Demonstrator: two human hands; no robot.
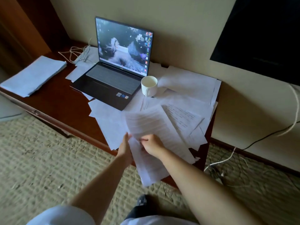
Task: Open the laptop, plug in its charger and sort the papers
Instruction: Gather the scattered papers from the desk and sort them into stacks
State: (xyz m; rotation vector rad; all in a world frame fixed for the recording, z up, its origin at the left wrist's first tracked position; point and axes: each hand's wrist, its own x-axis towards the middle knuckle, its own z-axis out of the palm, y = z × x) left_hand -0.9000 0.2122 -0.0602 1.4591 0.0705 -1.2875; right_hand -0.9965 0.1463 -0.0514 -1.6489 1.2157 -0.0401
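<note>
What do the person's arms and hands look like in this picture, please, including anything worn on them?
Both forearms are bare from the short white sleeves down. The left hand and right hand wear no gloves; no watch, ring or bracelet shows, though the picture is somewhat blurred. The sleeves look plain, with no visible markings.

The open laptop (112, 78) sits at the desk's (53, 101) middle, backed against the wall. A mug (149, 86) stands touching its 3 o'clock corner, on loose papers (186, 101) spreading from 3 to 6 o'clock. A stacked pile (34, 75) lies well apart at 9 o'clock; cables (78, 52) lie at 11 o'clock.
</note>
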